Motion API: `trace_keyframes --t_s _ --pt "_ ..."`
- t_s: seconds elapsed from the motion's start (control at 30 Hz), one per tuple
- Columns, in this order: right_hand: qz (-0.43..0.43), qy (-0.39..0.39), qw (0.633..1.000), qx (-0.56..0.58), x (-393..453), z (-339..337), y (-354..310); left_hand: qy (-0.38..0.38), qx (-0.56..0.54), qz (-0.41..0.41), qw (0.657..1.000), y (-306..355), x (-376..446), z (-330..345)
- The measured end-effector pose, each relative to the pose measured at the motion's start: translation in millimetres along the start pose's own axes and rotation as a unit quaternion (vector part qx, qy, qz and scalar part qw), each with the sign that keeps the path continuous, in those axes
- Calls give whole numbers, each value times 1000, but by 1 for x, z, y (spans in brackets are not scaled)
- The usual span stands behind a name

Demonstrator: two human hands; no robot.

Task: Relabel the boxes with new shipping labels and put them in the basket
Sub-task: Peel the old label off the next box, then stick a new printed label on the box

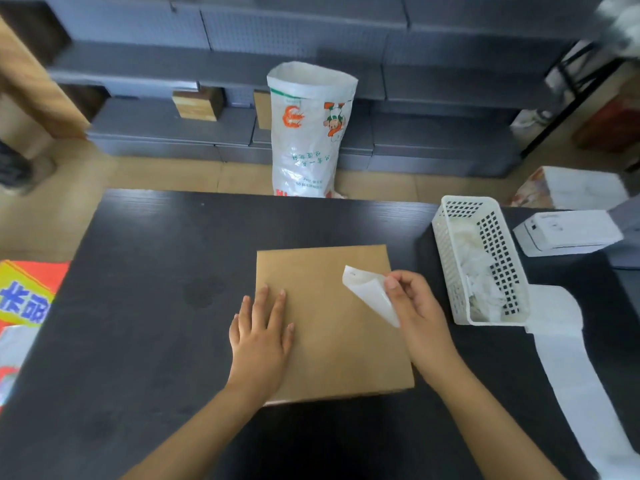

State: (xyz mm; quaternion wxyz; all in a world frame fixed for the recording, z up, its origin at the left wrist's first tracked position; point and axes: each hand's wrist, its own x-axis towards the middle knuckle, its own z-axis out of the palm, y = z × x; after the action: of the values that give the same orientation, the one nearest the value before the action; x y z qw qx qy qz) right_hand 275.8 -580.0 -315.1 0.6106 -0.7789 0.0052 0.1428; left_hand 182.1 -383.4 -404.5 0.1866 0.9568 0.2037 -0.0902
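The flat brown cardboard box (332, 320) lies in the middle of the black counter (156, 271), and I have both hands on the job. My left hand (261, 334) rests flat on the box's left part, fingers straight and spread, pinning it down. My right hand (414, 306) pinches a curled white shipping label (369, 292) between thumb and fingers, its free corner standing off the box's top face near the right edge; I cannot tell whether any part of it sticks to the cardboard.

I judge the label to be thin, limp and tacky on one side, apt to fold onto itself, so holding it by one edge and keeping it taut seems best. The box looks light and stiff, with a smooth top that may slide on the counter, which is why the flat palm helps. To lift it, I would take it by two opposite edges.

Just right of the box stands the white perforated plastic basket (498, 237), holding crumpled white scraps. Beside it a strip of white backing paper (568, 358) runs down the counter from a white label printer (568, 233). Beyond the counter, a white woven sack (308, 133) stands on the floor.
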Motion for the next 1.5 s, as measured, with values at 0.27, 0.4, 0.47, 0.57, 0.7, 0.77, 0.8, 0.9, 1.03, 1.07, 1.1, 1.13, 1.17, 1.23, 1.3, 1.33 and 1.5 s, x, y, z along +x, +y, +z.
trace_keyframes --t_s 0.27,0.4,0.47,0.57,0.7,0.77,0.8,0.9,1.03,1.07,1.1,1.13,1.17,1.23,1.3,1.33,1.5 --pt "62 -17 996 -64 -13 -44 -2 -70 148 51 985 17 15 -44" --pt "84 30 987 -131 -12 -86 19 -58 155 105 981 38 18 -60" --pt "91 58 982 -152 -6 -110 28 -65 131 135 980 54 18 -61" --pt "72 102 967 -221 11 -144 40 -72 99 167 978 84 15 -58" --pt "0 145 937 -318 41 -182 54 -63 118 196 971 135 16 -45" --pt "-23 145 924 -353 59 -198 62 -54 143 201 968 164 17 -36" --pt "-29 129 920 -369 68 -204 66 -52 152 198 967 179 17 -31" --pt "-30 34 893 -448 87 -212 79 -60 160 179 969 220 18 -12" --pt "-37 -73 853 -516 94 -210 98 -80 165 164 969 261 15 12" --pt "-41 -91 844 -526 95 -209 99 -84 172 163 968 268 13 15" --pt "-46 -109 833 -541 98 -208 100 -86 179 162 967 274 12 18" --pt "-52 -126 816 -562 100 -206 99 -89 185 162 965 279 10 20" --pt "-58 -141 798 -583 102 -204 97 -88 189 162 964 283 9 21" --pt "-53 -160 776 -608 105 -203 94 -85 195 164 963 289 8 21" --pt "-26 -165 778 -605 104 -202 91 -80 195 169 963 293 7 20" --pt "-7 -160 789 -593 102 -202 89 -78 193 172 963 294 7 20" --pt "82 -92 871 -475 86 -201 71 -60 199 194 959 299 4 18"
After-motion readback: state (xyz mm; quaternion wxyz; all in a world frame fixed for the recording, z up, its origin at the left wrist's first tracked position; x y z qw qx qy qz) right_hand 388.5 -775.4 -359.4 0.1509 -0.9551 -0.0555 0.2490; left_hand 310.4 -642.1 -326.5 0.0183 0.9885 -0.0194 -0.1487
